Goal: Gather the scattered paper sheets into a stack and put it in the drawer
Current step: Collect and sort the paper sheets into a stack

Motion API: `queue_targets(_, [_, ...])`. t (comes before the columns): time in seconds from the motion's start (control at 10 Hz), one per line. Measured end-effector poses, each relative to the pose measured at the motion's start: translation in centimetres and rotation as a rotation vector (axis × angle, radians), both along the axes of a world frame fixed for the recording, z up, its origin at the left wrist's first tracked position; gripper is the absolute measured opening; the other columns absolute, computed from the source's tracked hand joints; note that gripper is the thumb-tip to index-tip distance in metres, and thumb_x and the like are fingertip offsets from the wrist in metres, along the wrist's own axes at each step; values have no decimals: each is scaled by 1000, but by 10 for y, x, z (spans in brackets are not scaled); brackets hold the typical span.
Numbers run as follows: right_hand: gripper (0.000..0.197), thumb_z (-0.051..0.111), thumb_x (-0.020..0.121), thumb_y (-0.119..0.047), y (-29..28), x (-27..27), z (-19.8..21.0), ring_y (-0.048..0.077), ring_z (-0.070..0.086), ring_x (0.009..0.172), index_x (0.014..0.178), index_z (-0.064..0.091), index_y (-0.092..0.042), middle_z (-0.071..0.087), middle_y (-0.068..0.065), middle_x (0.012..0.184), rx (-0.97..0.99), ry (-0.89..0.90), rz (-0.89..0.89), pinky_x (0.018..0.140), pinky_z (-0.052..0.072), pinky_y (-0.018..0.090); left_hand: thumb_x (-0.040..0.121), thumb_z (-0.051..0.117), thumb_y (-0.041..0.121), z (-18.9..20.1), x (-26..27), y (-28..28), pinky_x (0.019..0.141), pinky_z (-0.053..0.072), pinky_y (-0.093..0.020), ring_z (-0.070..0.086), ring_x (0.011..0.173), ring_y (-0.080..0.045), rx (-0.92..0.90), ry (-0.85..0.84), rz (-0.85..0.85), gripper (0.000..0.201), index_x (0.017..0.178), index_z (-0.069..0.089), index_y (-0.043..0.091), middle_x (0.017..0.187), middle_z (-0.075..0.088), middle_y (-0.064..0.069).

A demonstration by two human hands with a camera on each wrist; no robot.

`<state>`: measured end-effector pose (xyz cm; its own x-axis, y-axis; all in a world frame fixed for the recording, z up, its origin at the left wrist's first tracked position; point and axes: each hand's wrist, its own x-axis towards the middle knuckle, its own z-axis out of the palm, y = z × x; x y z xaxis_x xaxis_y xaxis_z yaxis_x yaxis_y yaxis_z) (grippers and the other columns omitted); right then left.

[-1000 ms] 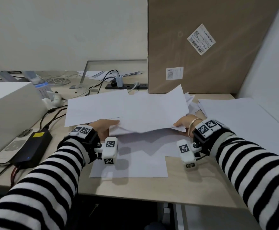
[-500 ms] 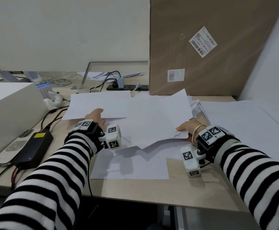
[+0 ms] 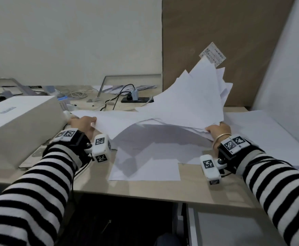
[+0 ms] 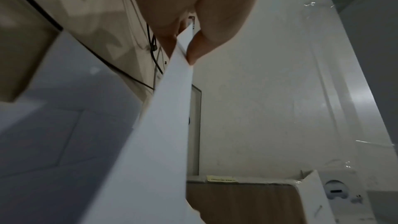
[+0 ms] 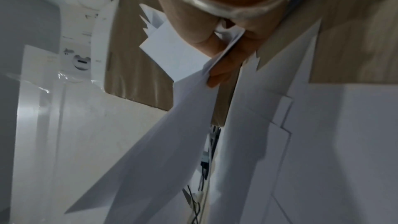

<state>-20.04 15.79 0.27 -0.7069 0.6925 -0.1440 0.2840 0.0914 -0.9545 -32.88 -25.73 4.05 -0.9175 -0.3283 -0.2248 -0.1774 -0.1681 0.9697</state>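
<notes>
Since a second ago the loose bundle of paper sheets [image 3: 178,107] has come up off the bench [image 3: 145,189]: it lay low and nearly flat between the hands, now its right side fans steeply upward in front of the cardboard panel [image 3: 225,32] while the left side sags toward the surface. Meaning: gathering is underway, but the edges are badly misaligned, so squaring up is probably still needed before the drawer step. At least two sheets [image 3: 145,167] lie flat on the bench under the lifted bundle, not collected yet. More paper lies at far right [image 3: 269,132]. The drawer can't be identified with certainty in these views. Left hand [image 3: 83,123] has slid outward toward the white box [image 3: 17,121]; it pinches the left edge of a sheet between thumb and fingers, clear in the left wrist view [image 4: 189,47]. Right hand [image 3: 218,130] pinches several sheet corners together, fingers curled around them [image 5: 221,67], wrist low near the bench, forearm reaching forward.
</notes>
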Motion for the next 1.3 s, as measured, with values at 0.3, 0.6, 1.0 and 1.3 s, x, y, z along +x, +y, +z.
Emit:
queue_targets(0.3, [41,61,82,-8,29,32,40,19,49,91,122,50,-7,50,8,108,-151,181,-109,86,44,33,88,52,-7,-16,71,24,76,52,-35,50,64,-18,-333,-206,-210,23,73,48,10,83,52,-9])
queue_targets(0.6, [36,60,83,-3,28,50,40,22,51,95,114,48,-15,49,9,107,-175,198,64,90,48,38,97,48,2,-23,100,84,70,57,-29,61,79,-25,-8,-64,-464,9,90,53,4,92,58,-15])
queue_targets(1.0, [38,57,85,10,9,48,11,33,61,102,123,56,4,62,19,119,-159,164,256,94,48,40,80,54,68,-9,103,90,83,46,-31,58,103,-24,-107,-212,-609,65,120,52,16,127,52,-9])
queue_targets(1.3, [38,58,89,0,-1,37,13,32,63,106,126,55,-7,65,13,118,-343,199,484,88,52,43,94,54,14,1,100,108,91,51,-45,65,105,-34,178,-54,-792,33,125,58,4,122,64,-19])
